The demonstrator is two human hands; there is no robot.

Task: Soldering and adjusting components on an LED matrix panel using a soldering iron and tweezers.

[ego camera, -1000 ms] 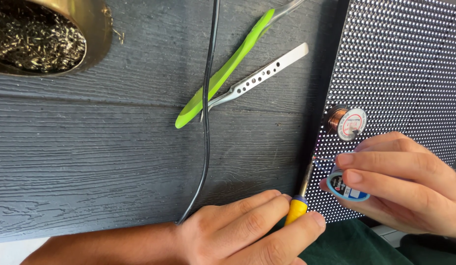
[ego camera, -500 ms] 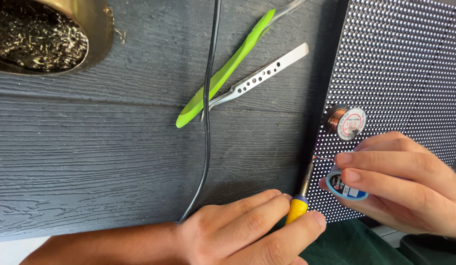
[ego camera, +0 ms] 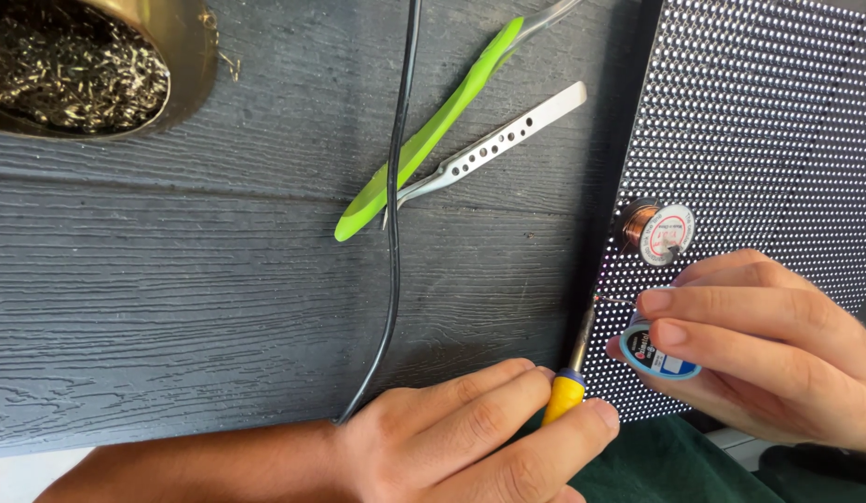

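Brass bowl (ego camera: 186, 56) of metal wool sits far up-left of the left hand (ego camera: 461, 433), on the grey bench (ego camera: 172, 279). A black cord (ego camera: 393, 214) runs up the bench from that hand's wrist, crossing green tweezers (ego camera: 424, 144) and a steel perforated strip (ego camera: 493, 144). Left hand is wrapped round a soldering iron (ego camera: 568, 382), yellow collar between thumb and forefinger, tip aimed up at the edge of the dotted panel (ego camera: 759, 121). Right hand (ego camera: 768, 359) pinches a small blue spool (ego camera: 652, 354), feeding thin wire toward the tip. A copper spool (ego camera: 656, 233) lies on the panel just above that hand. Looks like a solder joint in progress; next calls for steady tip-to-wire contact at the panel edge.
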